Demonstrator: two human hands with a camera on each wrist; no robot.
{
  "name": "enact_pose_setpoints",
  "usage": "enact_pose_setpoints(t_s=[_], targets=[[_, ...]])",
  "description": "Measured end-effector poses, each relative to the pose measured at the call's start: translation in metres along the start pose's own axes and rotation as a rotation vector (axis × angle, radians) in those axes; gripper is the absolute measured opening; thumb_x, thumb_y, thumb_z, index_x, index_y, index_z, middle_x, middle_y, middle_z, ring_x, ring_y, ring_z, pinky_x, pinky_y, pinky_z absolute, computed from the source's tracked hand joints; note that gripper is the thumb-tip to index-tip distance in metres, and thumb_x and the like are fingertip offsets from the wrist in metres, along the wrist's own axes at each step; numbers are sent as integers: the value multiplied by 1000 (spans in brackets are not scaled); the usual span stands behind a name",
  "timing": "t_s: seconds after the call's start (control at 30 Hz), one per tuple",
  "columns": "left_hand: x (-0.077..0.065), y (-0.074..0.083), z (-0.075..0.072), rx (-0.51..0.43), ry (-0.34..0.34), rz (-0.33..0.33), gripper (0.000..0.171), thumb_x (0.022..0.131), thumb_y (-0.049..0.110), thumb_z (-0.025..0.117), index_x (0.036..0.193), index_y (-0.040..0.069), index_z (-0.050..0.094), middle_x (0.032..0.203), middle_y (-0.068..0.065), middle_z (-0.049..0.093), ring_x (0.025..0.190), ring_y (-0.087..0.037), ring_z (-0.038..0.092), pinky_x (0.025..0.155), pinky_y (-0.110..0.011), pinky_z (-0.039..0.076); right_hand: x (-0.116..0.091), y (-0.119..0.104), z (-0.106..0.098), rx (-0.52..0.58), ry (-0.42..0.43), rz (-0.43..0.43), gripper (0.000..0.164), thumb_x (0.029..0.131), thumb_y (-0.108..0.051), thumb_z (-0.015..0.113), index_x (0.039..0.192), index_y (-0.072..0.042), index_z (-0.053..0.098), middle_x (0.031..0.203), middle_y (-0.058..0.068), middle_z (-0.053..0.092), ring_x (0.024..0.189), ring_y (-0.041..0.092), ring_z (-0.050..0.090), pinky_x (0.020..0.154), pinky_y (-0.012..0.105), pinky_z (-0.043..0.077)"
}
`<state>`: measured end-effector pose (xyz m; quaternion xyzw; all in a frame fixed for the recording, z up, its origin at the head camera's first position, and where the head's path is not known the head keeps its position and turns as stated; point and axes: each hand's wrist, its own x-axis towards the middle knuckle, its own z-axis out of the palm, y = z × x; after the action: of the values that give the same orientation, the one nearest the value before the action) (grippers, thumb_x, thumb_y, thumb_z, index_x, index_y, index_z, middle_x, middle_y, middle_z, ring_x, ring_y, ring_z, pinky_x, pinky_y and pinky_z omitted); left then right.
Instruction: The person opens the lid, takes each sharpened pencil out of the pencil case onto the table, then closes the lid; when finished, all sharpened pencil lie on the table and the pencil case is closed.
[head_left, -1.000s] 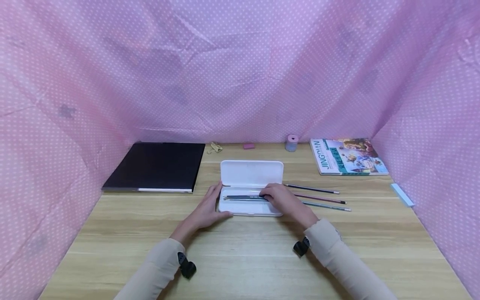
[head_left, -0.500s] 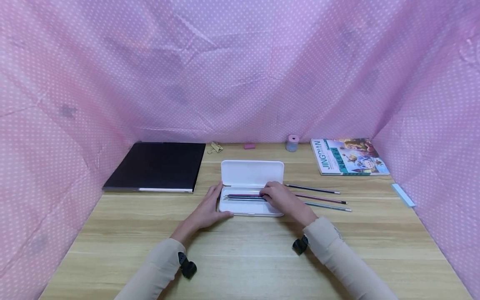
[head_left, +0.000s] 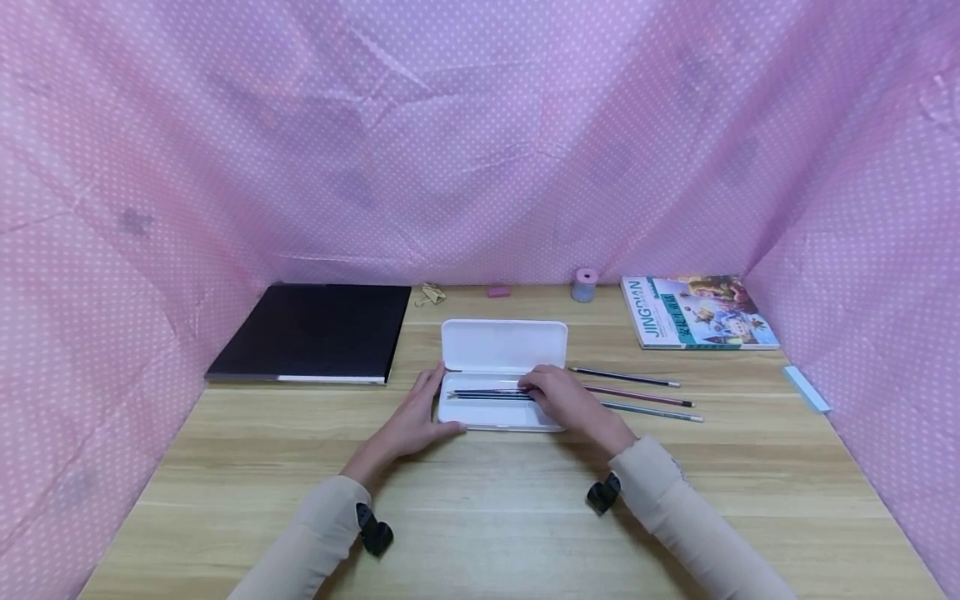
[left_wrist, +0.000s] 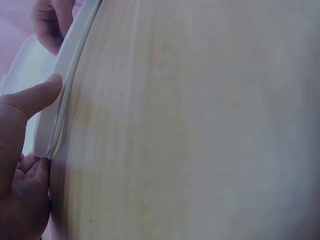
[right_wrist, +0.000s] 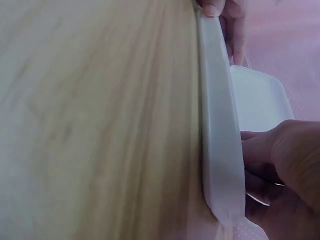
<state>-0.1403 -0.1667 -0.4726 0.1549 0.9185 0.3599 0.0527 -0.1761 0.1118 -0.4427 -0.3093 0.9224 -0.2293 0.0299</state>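
Note:
A white pencil case (head_left: 504,345) lies open on the table, its lid tipped up at the back. Several dark pencils (head_left: 487,395) lie lengthwise inside, points to the left. My left hand (head_left: 411,423) holds the case's left end. In the left wrist view its thumb (left_wrist: 42,96) presses the front wall, with the other fingers round the end. My right hand (head_left: 564,398) reaches into the right half of the case, curled fingers on the pencils and covering their right ends. In the right wrist view these fingers (right_wrist: 260,150) are behind the front wall; the pencils are mostly hidden.
Right of the case lie a dark blue pencil (head_left: 626,377), a maroon pencil (head_left: 652,397) and a teal pencil (head_left: 660,412). Behind stand a binder clip (head_left: 431,294), pink eraser (head_left: 498,292) and small sharpener-like cylinder (head_left: 584,285). A black folder (head_left: 318,333) lies left, a book (head_left: 697,312) right.
The pencils in the case have shifted slightly under my right fingers, now lying closer together. My left hand stays on the case end.

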Motion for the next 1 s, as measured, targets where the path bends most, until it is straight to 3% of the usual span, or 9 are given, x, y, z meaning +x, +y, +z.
enact_pose_setpoints(t_s=[0.27, 0.47, 0.67, 0.83, 1.0], targets=[[1, -1, 1, -2, 15, 12, 112, 69, 58, 72, 149, 14, 8, 142, -5, 29, 129, -17, 29, 106, -39, 28, -1, 3, -4, 141, -34, 10, 22, 90, -6, 57, 110, -10, 67, 100, 0, 65, 94, 11, 58, 84, 30, 48], [0, -1, 1, 7, 2, -2, 113, 68, 60, 70, 149, 17, 6, 141, -3, 28, 128, -16, 29, 106, -37, 27, -2, 10, -3, 221, -50, 83, 23, 91, -10, 58, 111, -17, 67, 104, -5, 65, 96, 7, 58, 86, 31, 48], [0, 0, 1, 5, 9, 3, 112, 69, 58, 71, 149, 16, 7, 141, -4, 29, 128, -18, 30, 105, -40, 29, -7, 14, -3, 370, 7, 113, 23, 90, -11, 58, 108, -21, 68, 104, -9, 64, 95, 7, 57, 84, 31, 49], [-1, 1, 1, 4, 12, 10, 111, 69, 54, 73, 149, 14, 8, 141, -6, 29, 128, -20, 31, 105, -42, 29, -16, 15, -15, 482, 32, 137, 21, 92, -13, 57, 103, -27, 69, 102, -11, 63, 93, 10, 56, 81, 33, 48], [-1, 0, 1, 5, 18, 15, 110, 69, 52, 74, 149, 14, 9, 140, -5, 30, 127, -19, 32, 105, -40, 29, -38, 24, -35, 426, 59, 125, 20, 91, -14, 58, 103, -26, 68, 108, -6, 63, 99, 14, 56, 85, 38, 48]])
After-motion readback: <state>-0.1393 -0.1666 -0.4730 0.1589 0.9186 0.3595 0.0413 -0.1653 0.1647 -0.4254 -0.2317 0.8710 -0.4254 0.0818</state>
